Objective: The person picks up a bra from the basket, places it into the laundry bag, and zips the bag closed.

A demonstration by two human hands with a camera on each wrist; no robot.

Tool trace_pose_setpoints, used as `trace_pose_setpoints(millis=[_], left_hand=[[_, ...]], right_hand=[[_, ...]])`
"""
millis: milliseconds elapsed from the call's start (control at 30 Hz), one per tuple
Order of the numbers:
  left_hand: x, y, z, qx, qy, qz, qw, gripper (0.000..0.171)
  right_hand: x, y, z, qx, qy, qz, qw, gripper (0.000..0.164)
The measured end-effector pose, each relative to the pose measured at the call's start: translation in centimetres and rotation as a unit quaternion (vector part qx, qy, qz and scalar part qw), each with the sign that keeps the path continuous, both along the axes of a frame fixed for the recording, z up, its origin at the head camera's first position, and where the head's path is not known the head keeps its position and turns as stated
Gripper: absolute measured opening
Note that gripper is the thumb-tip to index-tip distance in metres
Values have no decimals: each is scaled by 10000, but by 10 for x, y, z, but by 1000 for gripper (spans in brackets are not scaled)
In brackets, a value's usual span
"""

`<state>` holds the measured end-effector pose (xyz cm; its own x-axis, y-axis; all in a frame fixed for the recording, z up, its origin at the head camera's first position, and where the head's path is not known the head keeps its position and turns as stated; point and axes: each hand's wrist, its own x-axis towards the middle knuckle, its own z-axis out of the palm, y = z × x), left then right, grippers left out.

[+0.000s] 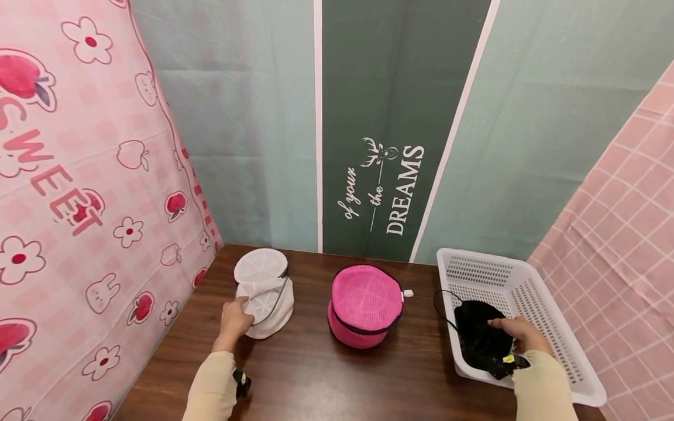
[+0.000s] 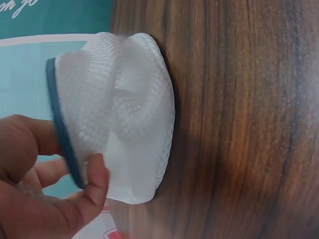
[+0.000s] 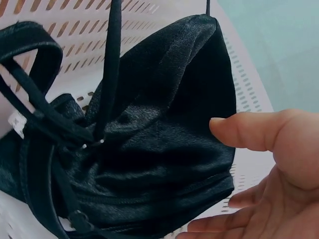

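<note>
On the left, the left hand [image 1: 235,318] pinches the dark zip edge of a white mesh laundry bag [image 2: 134,119], thumb on one side and fingers on the other. The bag's round lid [image 1: 260,266] is folded back behind it. The right hand [image 1: 521,332] reaches into a white plastic basket [image 1: 574,351] and holds a black bra [image 3: 169,144] with satiny cups and thin straps. Its thumb lies over the cup's edge, with the other fingers partly hidden underneath. One strap loops over the basket's left rim.
Between the hands stands a pink mesh laundry bag [image 1: 367,297] with a black zip and a white tab. All of it sits on a dark wooden table [image 1: 337,380]. Printed cloths hang behind and at both sides.
</note>
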<state>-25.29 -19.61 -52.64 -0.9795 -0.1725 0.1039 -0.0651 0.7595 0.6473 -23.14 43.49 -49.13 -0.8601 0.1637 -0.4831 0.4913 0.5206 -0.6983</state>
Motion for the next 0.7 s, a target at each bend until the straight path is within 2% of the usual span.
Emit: trace_pose_setpoints(millis=[133,233,333,533,700], left_hand=[[0,0,-1,177,63,-11,9998,61],[-1,2,-2,390,227,-44,9990,65],[-1,6,-2,593,412,-77,9974,68],[-2,17,0,959,514,30,9941,71],[-2,28,7,1188,752,-8,9901,68]], right_hand=[[1,0,-7,-313,27,-225,9993,72],[0,0,-9,-744,22,-475,9961,69],[0,3,-9,-849,61,-695,9939,64],[2,4,-9,-616,70,-767,9951,60],[-1,5,-10,-381,99,-772,9962,41]])
